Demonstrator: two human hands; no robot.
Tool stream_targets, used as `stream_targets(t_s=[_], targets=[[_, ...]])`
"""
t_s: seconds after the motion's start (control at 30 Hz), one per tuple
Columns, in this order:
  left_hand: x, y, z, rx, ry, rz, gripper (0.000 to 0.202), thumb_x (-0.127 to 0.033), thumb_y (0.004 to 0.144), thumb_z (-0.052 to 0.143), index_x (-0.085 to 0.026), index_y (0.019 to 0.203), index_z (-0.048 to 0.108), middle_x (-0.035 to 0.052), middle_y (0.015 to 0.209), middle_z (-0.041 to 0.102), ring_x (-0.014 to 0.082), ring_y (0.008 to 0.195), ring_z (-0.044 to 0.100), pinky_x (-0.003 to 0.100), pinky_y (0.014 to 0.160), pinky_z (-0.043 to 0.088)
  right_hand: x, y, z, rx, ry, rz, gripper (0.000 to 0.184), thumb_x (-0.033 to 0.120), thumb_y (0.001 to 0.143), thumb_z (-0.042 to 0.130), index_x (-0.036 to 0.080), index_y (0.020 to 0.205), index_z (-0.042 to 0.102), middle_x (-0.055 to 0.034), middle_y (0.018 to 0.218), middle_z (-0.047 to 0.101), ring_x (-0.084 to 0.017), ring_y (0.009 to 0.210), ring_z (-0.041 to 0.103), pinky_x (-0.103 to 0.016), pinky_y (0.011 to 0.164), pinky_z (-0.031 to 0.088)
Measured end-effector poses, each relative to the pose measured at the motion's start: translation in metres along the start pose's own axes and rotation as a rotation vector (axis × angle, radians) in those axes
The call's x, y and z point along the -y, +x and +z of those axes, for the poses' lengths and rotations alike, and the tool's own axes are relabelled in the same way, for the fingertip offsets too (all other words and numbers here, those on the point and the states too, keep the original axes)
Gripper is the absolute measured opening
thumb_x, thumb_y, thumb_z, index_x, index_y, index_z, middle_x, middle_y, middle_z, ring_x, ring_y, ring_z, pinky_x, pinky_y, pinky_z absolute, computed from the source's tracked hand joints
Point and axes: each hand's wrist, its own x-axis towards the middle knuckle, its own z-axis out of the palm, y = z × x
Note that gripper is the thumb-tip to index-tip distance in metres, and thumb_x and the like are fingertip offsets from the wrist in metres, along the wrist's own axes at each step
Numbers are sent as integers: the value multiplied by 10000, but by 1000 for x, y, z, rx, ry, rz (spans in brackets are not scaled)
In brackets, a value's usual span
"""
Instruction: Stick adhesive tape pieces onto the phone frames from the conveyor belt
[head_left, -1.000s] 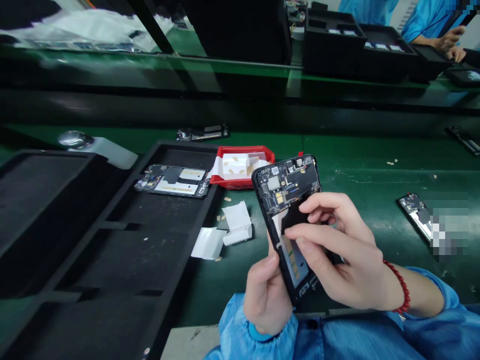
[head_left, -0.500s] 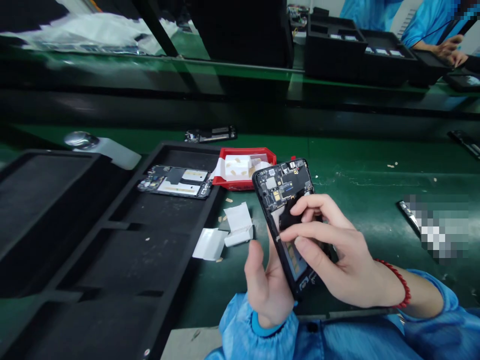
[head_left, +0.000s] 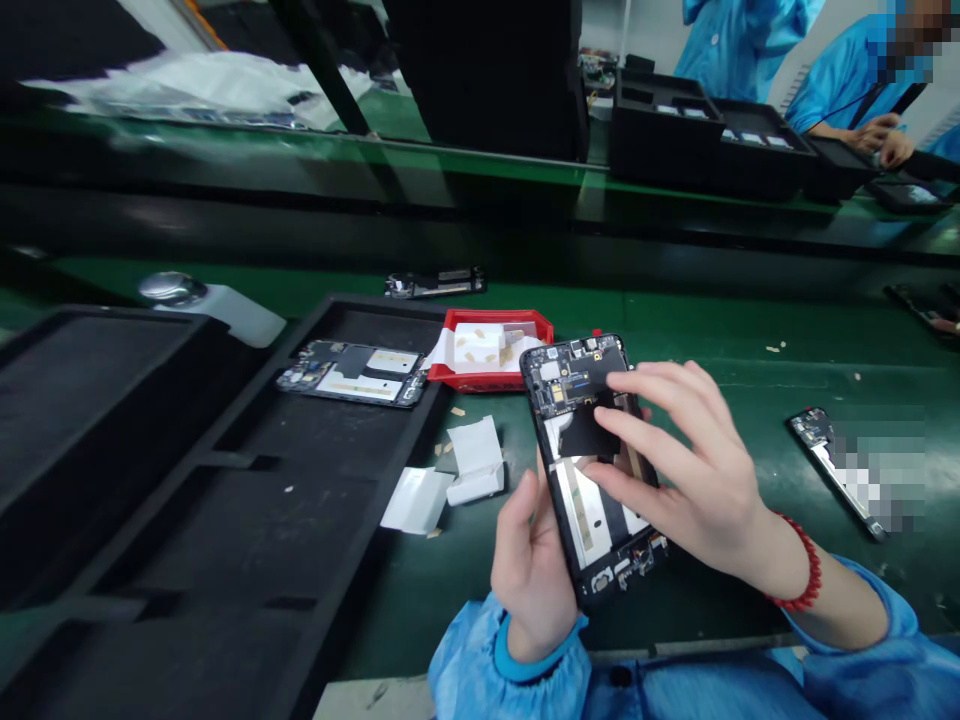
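My left hand [head_left: 534, 560] grips an opened phone [head_left: 589, 465] from below, its back cover off and the circuit board and white battery area showing. My right hand [head_left: 686, 470] lies over the phone's right side with fingers spread. Its index fingertip and thumb press on a black patch near the middle of the phone. A red bead bracelet [head_left: 801, 565] circles my right wrist. Both sleeves are blue.
A long black foam tray [head_left: 300, 470] at the left holds another opened phone [head_left: 352, 372]. A red bin [head_left: 487, 350] with sticker sheets stands behind, white backing papers [head_left: 450, 475] lie on the green mat. More phones lie at right [head_left: 829, 445] and far back [head_left: 435, 284]. Co-workers in blue sit top right.
The phone has tilted flatter toward me, showing more of its lower half. My right hand's fingers have spread from a pinch to press flat on the black patch.
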Motion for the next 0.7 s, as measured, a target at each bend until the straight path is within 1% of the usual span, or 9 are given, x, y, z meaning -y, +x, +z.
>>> stream_targets(t_s=[0.03, 0.1, 0.2, 0.37, 0.43, 0.5, 0.57, 0.63, 0.7], targets=[[1, 0, 3, -1, -12, 5, 483, -477, 855, 627, -202, 1238, 730, 82, 1220, 755, 356, 1360, 574, 466, 1147, 493, -2, 1, -1, 42, -55, -32, 207, 279, 945, 698, 169, 1121, 696, -152, 1218, 733, -303, 1196, 650, -568, 1068, 501], [5, -1, 6, -7, -36, 17, 487, -459, 853, 616, -212, 1261, 717, 77, 1245, 744, 343, 1374, 564, 462, 1161, 477, -6, 3, -3, 97, -103, -79, 191, 285, 982, 647, 174, 1128, 697, -144, 1183, 759, -291, 1151, 679, -569, 1066, 497], [10, -1, 2, 3, -30, 10, 474, -456, 858, 617, -229, 1262, 716, 69, 1261, 737, 334, 1393, 547, 471, 1176, 457, -11, 5, -6, 117, -126, -154, 182, 265, 992, 622, 173, 1120, 713, -146, 1153, 770, -283, 1086, 697, -563, 1033, 516], [15, -1, -8, 8, -47, 12, 460, -493, 855, 633, -213, 1199, 751, 78, 1233, 750, 355, 1372, 562, 499, 1167, 458, -18, 10, -11, 191, -132, -232, 273, 289, 1017, 564, 193, 1244, 681, -148, 1183, 730, -271, 1106, 668, -544, 1042, 521], [13, -1, -6, 9, -27, 12, 460, -484, 840, 649, -210, 1194, 756, 81, 1215, 757, 370, 1370, 561, 513, 1156, 467, -22, 15, -15, 248, -122, -283, 297, 328, 1017, 561, 198, 1259, 675, -164, 1207, 701, -287, 1126, 648, -569, 1033, 519], [9, -2, -1, 11, 3, 8, 465, -481, 827, 657, -206, 1188, 761, 81, 1196, 764, 382, 1374, 554, 518, 1151, 471, -27, 21, -19, 314, -78, -330, 301, 345, 1016, 557, 171, 1224, 687, -192, 1222, 677, -299, 1134, 628, -565, 997, 537], [5, -3, 2, 13, 13, 0, 463, -478, 826, 652, -206, 1184, 762, 75, 1192, 765, 384, 1380, 547, 517, 1153, 471, -32, 25, -22, 357, -31, -366, 266, 290, 1016, 549, 147, 1184, 698, -201, 1228, 670, -294, 1129, 611, -531, 969, 552], [3, -3, 3, 23, -4, -10, 462, -478, 820, 661, -216, 1188, 760, 65, 1223, 755, 380, 1391, 537, 513, 1160, 465, -36, 26, -24, 357, -8, -404, 249, 200, 1006, 534, 138, 1185, 695, -194, 1222, 680, -284, 1120, 603, -512, 958, 554], [5, -2, 1, 33, -49, -10, 461, -489, 808, 678, -224, 1175, 765, 61, 1264, 740, 379, 1407, 520, 510, 1170, 457, -39, 24, -23, 350, -8, -430, 276, 150, 990, 527, 137, 1219, 681, -187, 1241, 686, -289, 1134, 596, -516, 958, 550]])
